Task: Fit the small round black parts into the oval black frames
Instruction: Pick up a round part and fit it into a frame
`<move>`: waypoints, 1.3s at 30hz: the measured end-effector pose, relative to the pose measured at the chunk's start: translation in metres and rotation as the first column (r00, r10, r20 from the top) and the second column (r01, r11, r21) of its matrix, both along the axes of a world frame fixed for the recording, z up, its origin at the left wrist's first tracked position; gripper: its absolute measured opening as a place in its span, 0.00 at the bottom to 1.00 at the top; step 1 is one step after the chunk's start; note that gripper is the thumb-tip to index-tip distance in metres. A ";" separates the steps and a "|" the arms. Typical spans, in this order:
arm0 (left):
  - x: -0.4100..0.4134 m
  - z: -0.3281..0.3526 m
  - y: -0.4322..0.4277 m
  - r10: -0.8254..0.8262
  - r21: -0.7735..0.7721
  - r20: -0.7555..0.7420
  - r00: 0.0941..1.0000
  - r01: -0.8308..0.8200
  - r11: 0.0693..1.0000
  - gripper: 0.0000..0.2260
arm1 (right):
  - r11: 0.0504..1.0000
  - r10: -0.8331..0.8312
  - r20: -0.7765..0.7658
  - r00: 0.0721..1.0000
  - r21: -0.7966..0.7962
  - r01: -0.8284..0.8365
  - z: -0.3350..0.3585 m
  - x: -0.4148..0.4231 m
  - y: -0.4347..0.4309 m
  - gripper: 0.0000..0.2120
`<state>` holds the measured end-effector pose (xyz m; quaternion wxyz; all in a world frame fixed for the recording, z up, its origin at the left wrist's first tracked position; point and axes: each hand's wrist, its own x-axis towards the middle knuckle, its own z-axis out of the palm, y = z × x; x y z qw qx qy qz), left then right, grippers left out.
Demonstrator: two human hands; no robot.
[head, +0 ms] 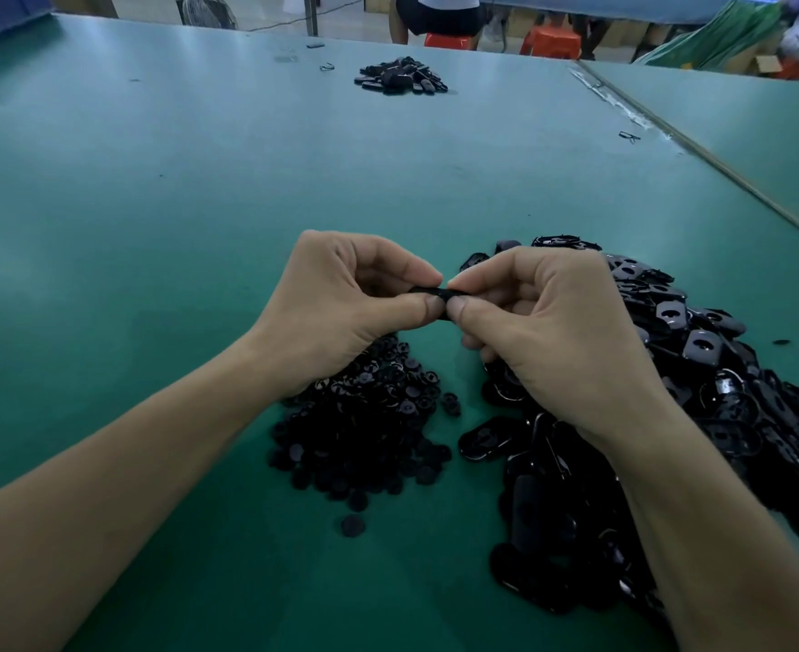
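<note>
Green table (153, 181) below. Pinching one frame (428, 292) edge-on between both hands, above near middle of table: left hand (341, 298) with thumb and forefinger on left end, right hand (552, 331) with thumb and forefinger on right end, remaining fingers curled. Round part inside or not: cannot tell. Under left hand, heap of round parts (364, 435); stray disc (353, 526) just in front. Under and beyond right hand, larger heap of frames (670, 392). Far across table, small dark pile (402, 76). Behind far edge, orange stools (550, 40).
</note>
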<state>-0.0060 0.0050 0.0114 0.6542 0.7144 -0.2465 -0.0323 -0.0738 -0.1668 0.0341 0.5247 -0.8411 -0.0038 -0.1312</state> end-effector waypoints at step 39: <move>0.009 -0.006 0.005 0.227 0.066 0.214 0.950 -0.246 0.967 0.06 | 0.990 0.030 -0.028 0.999 -0.139 -0.034 0.012 0.016 0.006 0.13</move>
